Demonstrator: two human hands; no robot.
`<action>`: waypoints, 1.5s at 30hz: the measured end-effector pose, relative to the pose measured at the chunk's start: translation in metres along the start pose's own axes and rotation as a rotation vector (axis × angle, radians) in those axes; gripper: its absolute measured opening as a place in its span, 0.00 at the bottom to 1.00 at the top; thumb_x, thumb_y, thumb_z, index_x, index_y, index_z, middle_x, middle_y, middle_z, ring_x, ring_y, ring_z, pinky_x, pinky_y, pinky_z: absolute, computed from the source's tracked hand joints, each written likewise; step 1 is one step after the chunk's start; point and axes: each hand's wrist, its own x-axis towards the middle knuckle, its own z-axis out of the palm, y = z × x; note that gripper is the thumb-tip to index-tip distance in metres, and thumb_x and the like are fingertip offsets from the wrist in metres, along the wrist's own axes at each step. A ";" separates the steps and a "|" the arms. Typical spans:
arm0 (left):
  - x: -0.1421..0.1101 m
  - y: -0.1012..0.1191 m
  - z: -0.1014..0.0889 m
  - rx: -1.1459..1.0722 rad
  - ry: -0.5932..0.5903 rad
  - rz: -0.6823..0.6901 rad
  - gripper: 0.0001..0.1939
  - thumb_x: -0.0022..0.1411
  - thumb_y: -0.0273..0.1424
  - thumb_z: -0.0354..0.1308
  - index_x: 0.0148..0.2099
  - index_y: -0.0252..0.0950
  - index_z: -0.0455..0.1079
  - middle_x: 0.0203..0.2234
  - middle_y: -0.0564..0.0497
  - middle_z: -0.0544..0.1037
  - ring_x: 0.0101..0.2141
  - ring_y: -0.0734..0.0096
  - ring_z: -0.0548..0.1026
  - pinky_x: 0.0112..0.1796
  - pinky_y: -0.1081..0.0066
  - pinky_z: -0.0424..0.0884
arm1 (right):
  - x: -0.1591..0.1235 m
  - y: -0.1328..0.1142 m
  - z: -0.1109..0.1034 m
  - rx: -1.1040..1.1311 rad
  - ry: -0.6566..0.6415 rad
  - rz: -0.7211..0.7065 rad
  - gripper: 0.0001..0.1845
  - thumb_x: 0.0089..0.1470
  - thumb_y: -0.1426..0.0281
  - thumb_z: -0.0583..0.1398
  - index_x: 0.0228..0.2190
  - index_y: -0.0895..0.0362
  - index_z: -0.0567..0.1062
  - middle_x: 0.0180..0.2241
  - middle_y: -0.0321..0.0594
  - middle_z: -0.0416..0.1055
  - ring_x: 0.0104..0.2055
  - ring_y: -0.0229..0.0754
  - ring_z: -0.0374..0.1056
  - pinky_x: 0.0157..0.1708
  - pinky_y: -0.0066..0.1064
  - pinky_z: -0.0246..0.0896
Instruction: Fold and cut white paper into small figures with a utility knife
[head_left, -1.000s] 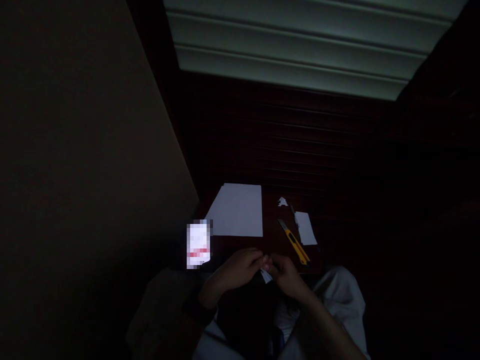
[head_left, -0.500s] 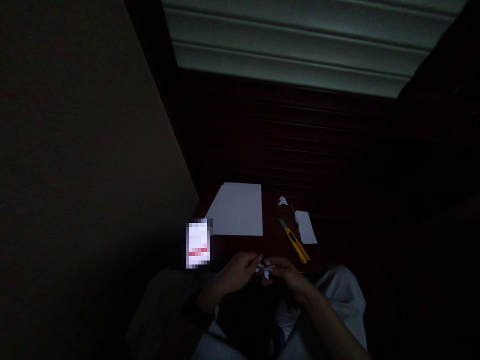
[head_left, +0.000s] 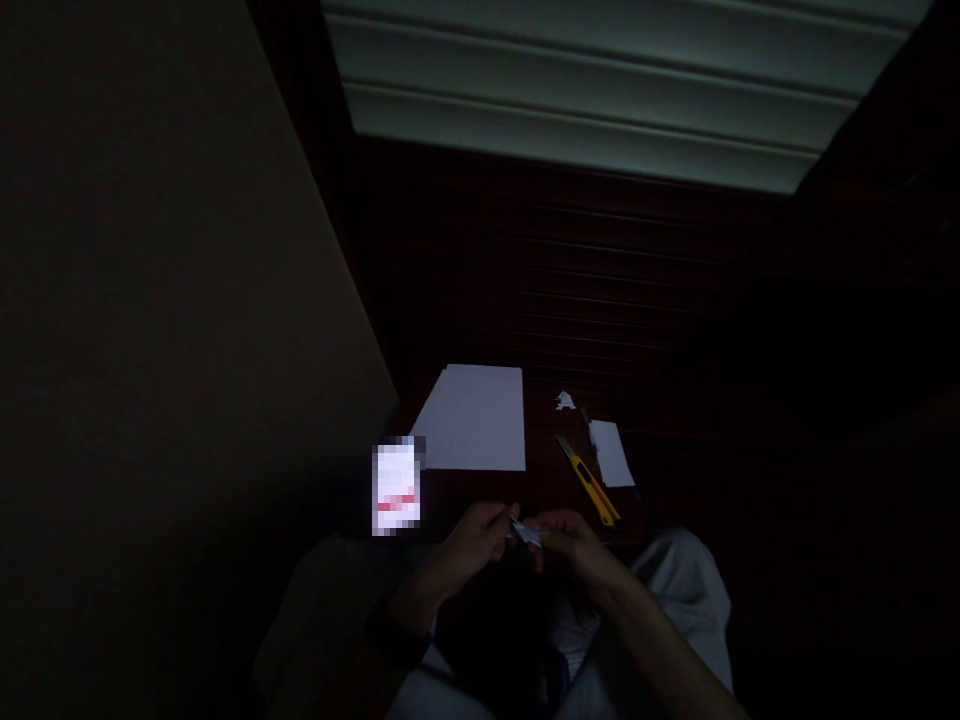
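Just in front of the table's near edge, a small folded white paper piece (head_left: 528, 533) is held between both hands. My left hand (head_left: 480, 535) pinches its left end, and my right hand (head_left: 571, 545) grips its right end with the fingertips. Its exact folded shape is hard to make out in the dim light. On the dark table (head_left: 547, 490) beyond, a yellow box cutter (head_left: 591, 490) lies to the right with its blade pointing away from me. A small folded paper figure (head_left: 565, 401) rests farther back.
White paper sheets (head_left: 476, 420) lie at the back left of the table. A bright blurred-out screen (head_left: 397, 490) is at the left edge. On the right are a small white paper (head_left: 613, 454) and a dark pen-like object (head_left: 591, 430). A wall (head_left: 225, 300) rises on the left.
The fingers, pressed together a second ago over the paper, have moved slightly apart. The folded paper has been turned and shows more between them. Things on the table have stayed put.
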 end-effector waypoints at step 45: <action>-0.002 0.016 0.009 -0.095 0.282 0.219 0.15 0.52 0.40 0.60 0.36 0.33 0.70 0.30 0.49 0.75 0.32 0.69 0.72 0.32 0.74 0.66 | 0.018 0.003 -0.003 -0.253 0.334 -0.239 0.10 0.42 0.65 0.66 0.24 0.59 0.74 0.25 0.37 0.72 0.29 0.39 0.66 0.32 0.29 0.59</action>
